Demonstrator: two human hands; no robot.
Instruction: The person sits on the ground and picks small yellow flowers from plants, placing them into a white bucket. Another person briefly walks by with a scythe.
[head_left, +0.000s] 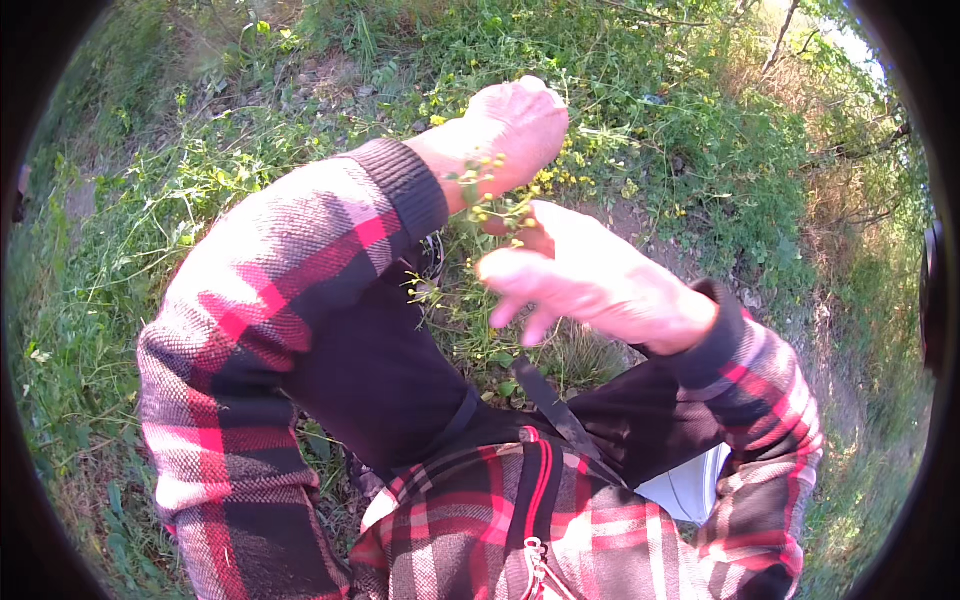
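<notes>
My left hand (517, 127) is stretched forward with its back towards me and its fingers curled under. What lies inside them is hidden. Yellow flowers (562, 180) show just below it. My right hand (600, 266) is slightly blurred and closer to my body, its lower fingers spread. A budding plant sprig (491, 187) overlaps my left wrist and reaches the fingertips of my right hand; whether they pinch it cannot be made out. Another thin budded stem (427, 292) rises between my knees, left of the right hand.
Green weeds and grass (90, 247) surround me, with stony soil (330, 82) ahead. Dry branches (780, 37) stand at the upper right. A white container (686, 484) is partly visible by my right thigh. A dark strap (551, 401) hangs between my legs.
</notes>
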